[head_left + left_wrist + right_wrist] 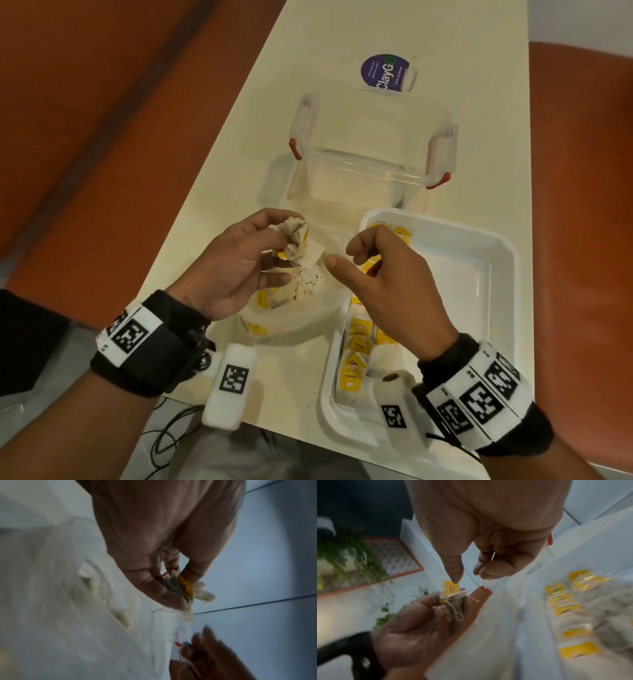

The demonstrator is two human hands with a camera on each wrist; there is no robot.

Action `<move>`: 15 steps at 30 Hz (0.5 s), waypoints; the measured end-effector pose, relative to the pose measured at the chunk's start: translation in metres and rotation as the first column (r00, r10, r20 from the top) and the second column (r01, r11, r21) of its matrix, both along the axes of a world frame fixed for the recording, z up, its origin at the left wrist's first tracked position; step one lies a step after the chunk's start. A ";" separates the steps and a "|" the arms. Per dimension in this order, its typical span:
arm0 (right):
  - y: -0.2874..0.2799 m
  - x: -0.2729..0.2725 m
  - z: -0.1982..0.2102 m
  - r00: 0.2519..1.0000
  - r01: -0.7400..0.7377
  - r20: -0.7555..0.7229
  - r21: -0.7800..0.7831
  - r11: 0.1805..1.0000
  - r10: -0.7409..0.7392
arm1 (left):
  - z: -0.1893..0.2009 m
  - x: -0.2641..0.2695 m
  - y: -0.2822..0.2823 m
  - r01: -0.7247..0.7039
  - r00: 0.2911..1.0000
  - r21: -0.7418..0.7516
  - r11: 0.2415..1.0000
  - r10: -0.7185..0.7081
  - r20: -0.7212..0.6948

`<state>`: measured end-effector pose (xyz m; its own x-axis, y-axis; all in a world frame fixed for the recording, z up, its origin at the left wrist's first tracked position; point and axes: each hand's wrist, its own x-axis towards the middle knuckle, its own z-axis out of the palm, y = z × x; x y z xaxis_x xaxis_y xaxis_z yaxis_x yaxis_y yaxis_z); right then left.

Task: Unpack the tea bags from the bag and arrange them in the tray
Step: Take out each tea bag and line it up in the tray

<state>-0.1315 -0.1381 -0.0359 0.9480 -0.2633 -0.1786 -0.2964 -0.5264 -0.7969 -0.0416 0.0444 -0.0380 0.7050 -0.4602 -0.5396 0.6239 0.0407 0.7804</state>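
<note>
My left hand [281, 248] grips a crumpled clump of tea bags [296, 240] with yellow tags and strings, held above the clear plastic bag [298, 310]. More tea bags lie inside that bag. In the left wrist view the thumb and fingers pinch the clump [186, 587]. My right hand [342, 255] hovers just right of the clump, fingers loosely curled and holding nothing. In the right wrist view its thumb tip points at the clump's yellow tag [451, 588]. The white tray [455, 294] sits at the right, with several tea bags [356, 346] along its left side.
A clear lidless container [370, 147] with red clips stands behind the hands. Beyond it stands a clear holder with a purple round label [385, 72]. The narrow cream table [239, 192] has orange seats on both sides. Tea dust specks lie near the bag.
</note>
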 end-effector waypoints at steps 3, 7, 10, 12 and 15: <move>0.010 -0.006 0.020 0.999 0.013 0.033 0.217 0.976 -0.021 | 0.005 -0.018 -0.008 -0.055 0.997 -0.125 0.991 0.048 -0.059; 0.015 -0.012 0.027 0.992 0.007 0.126 0.190 0.982 -0.031 | 0.008 -0.042 -0.021 -0.067 0.996 -0.204 0.977 0.053 -0.073; 0.010 -0.017 0.026 0.981 0.039 0.186 0.092 0.995 -0.056 | 0.008 -0.053 -0.031 -0.084 0.993 -0.251 0.964 0.059 -0.105; 0.005 -0.019 0.026 0.975 0.044 0.216 0.079 0.996 -0.060 | 0.009 -0.058 -0.033 -0.108 0.986 -0.297 0.949 0.063 -0.156; -0.006 -0.022 0.030 0.964 0.047 0.257 0.100 0.994 -0.071 | 0.009 -0.061 -0.036 -0.143 0.963 -0.430 0.892 0.024 -0.270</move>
<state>-0.1531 -0.1444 -0.0061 0.9483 -0.3140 0.0452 -0.1014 -0.4350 -0.8947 -0.1027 0.0088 -0.0290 0.6201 -0.6374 -0.4574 0.7744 0.4042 0.4867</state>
